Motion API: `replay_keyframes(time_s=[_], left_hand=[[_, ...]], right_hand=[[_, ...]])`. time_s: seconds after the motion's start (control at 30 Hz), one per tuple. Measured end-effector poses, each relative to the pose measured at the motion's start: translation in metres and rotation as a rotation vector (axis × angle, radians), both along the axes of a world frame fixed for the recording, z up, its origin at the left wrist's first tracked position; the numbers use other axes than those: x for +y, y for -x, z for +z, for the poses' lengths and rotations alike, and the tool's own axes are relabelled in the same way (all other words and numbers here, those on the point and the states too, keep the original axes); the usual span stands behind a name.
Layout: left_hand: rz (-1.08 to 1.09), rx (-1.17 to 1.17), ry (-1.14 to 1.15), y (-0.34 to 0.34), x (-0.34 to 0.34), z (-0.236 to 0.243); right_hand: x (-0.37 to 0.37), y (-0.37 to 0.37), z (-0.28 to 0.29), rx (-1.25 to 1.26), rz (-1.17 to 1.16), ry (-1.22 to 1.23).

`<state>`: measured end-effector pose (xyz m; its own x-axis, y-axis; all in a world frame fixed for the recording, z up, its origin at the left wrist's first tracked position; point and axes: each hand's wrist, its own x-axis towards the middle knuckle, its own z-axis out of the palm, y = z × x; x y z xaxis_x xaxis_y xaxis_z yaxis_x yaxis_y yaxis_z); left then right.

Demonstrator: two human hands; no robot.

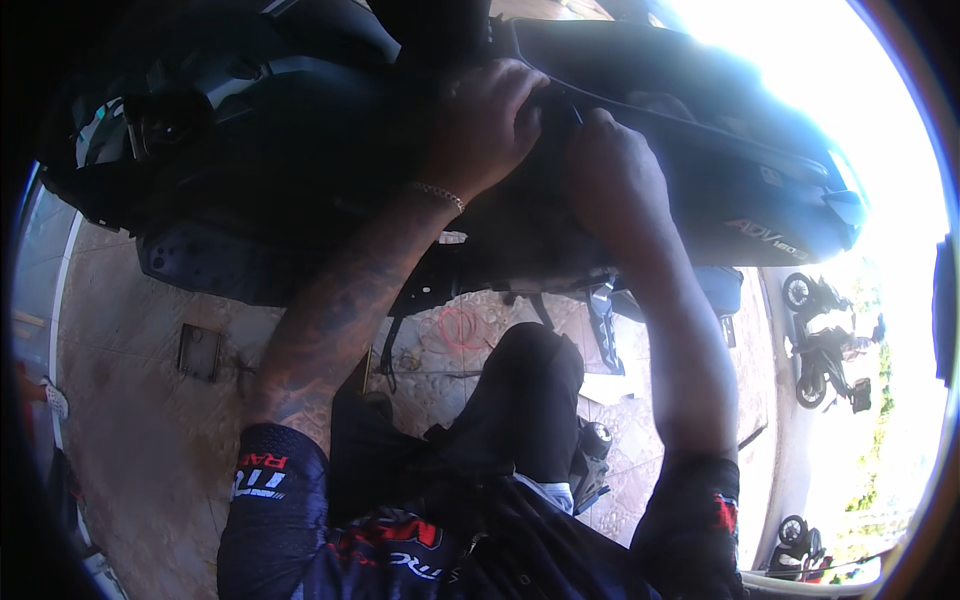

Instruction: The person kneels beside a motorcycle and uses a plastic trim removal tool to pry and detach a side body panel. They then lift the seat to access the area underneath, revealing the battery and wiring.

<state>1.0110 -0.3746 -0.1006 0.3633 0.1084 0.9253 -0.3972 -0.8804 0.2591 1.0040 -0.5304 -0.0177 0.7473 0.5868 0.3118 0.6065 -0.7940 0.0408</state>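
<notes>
A dark scooter (330,170) stretches across the view in front of me, its body panels in deep shade. My left hand (490,120), with a chain bracelet at the wrist, rests against the panel just below the seat (630,60). Its fingers are curled together at the panel's edge, and what they grip is hidden. Close by on the right, my right hand (615,165) is closed, thumb and forefinger pinched towards the same spot. A thin dark bluish sliver (575,114) shows at its fingertips, too small to name.
Under the scooter, a coil of red cord (463,328) lies on the tiled floor (130,400). A small dark rectangular frame (200,352) lies at left. A wheeled object (594,450) is beside my leg. Other motorcycles (828,340) stand outside at right, in bright light.
</notes>
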Motion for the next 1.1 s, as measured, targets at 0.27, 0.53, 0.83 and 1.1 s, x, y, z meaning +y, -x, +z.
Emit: replay_keyframes(time_s=[0.27, 0.53, 0.83, 1.1], left_hand=[[0.007, -0.002, 0.011, 0.002, 0.003, -0.005], [-0.012, -0.065, 0.057, -0.006, -0.004, -0.005], [0.064, -0.077, 0.007, -0.005, -0.009, -0.005], [0.055, -0.117, 0.035, -0.013, -0.011, -0.006]], right_hand=[[0.006, -0.007, -0.007, -0.020, -0.036, -0.056], [-0.035, -0.046, 0.018, -0.140, 0.429, 0.006], [0.003, -0.027, -0.010, -0.143, 0.102, 0.008], [-0.034, -0.074, 0.037, -0.425, 0.410, 0.549]])
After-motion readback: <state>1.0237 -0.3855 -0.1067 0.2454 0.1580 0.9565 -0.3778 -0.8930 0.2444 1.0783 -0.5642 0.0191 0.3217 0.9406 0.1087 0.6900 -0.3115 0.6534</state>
